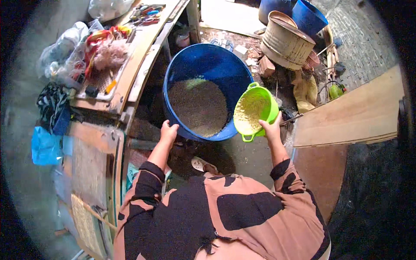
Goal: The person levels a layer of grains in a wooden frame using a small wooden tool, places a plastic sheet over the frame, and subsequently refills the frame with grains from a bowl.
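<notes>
A large blue plastic barrel [208, 61] stands before me, with a brownish granular material [198, 104], perhaps grain or feed, lying inside it. My left hand [169, 131] grips the barrel's near left rim. In my right hand [272, 126] is a lime-green plastic colander or basin [273, 104] with two loop handles, held by its side. Pale yellow grain or meal [250, 112] covers its inside. The bowl is tilted, with its mouth towards the barrel, and it overlaps the barrel's right rim in view. Whether the two touch, I cannot tell.
On the left, a wooden workbench [152, 55] carries hand tools [148, 13], plastic bags [65, 45] and a white tray [109, 94]. A rusty cream drum [286, 42], a brick [266, 66] and blue barrels [308, 16] stand at the back right. Plywood sheets [351, 113] jut in from the right.
</notes>
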`<action>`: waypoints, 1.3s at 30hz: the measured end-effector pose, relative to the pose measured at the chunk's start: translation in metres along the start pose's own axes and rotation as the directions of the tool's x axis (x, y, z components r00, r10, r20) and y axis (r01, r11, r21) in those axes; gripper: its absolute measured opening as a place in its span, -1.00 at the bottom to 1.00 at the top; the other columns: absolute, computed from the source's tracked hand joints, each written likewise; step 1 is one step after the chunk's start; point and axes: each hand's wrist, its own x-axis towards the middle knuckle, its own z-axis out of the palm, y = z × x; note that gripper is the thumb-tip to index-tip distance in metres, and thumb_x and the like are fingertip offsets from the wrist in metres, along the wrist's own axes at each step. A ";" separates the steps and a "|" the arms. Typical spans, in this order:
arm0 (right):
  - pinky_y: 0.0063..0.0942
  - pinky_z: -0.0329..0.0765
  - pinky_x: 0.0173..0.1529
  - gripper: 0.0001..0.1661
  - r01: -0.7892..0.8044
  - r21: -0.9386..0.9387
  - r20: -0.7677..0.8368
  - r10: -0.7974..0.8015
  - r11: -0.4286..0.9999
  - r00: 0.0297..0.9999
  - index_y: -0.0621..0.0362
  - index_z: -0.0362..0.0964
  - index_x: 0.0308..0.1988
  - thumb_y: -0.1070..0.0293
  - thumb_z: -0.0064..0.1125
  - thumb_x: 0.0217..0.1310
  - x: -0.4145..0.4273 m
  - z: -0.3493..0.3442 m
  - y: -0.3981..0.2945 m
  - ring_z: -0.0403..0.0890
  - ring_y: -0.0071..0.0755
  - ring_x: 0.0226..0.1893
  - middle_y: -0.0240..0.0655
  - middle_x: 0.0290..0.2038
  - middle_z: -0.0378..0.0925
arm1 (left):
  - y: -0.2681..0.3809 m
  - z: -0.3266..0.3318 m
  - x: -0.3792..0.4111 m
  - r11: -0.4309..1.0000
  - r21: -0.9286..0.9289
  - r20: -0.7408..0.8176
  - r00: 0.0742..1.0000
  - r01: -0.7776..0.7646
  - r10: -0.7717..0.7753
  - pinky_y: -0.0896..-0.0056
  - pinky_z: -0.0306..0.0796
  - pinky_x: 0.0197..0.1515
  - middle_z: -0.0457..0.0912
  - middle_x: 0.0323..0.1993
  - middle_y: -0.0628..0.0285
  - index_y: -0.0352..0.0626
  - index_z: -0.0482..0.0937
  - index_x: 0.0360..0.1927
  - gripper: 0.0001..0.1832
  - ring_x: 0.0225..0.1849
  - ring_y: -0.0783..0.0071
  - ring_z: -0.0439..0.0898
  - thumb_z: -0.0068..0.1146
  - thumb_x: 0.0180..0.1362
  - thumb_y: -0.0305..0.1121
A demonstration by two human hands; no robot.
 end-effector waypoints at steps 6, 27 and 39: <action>-0.19 0.33 0.01 0.36 0.019 -0.497 0.122 0.048 0.867 0.991 0.13 -0.38 0.24 0.10 0.37 -0.49 0.048 0.083 0.012 0.33 0.08 -0.09 0.08 -0.09 0.22 | 0.042 0.001 0.061 0.889 0.449 -0.106 0.982 -0.094 0.157 0.26 0.13 0.16 0.25 0.05 -0.12 -0.34 0.17 0.09 -0.26 0.11 0.04 0.24 0.07 -0.24 -0.25; -0.28 0.23 0.12 0.08 -0.126 -0.681 0.310 0.441 0.721 0.842 0.13 -0.30 0.23 0.21 0.19 -0.21 0.102 0.414 0.353 0.20 -0.07 0.12 0.14 0.17 -0.05 | 0.041 0.016 0.104 0.798 0.553 -0.254 0.863 -0.241 0.437 0.38 0.22 -0.03 0.40 -0.17 0.06 -0.39 0.23 0.01 -0.64 -0.14 0.32 0.38 -0.18 0.13 -0.48; -0.28 0.19 0.15 -0.05 -0.304 -0.382 0.669 0.488 0.873 0.560 0.18 -0.04 0.16 0.29 0.23 -0.26 -0.006 0.513 0.214 0.18 -0.02 0.13 0.02 0.10 0.16 | 0.023 0.010 0.103 0.808 0.543 -0.273 0.861 -0.230 0.429 0.49 0.26 -0.19 0.38 -0.32 0.21 -0.36 0.23 -0.01 -0.65 -0.32 0.50 0.34 -0.16 0.12 -0.45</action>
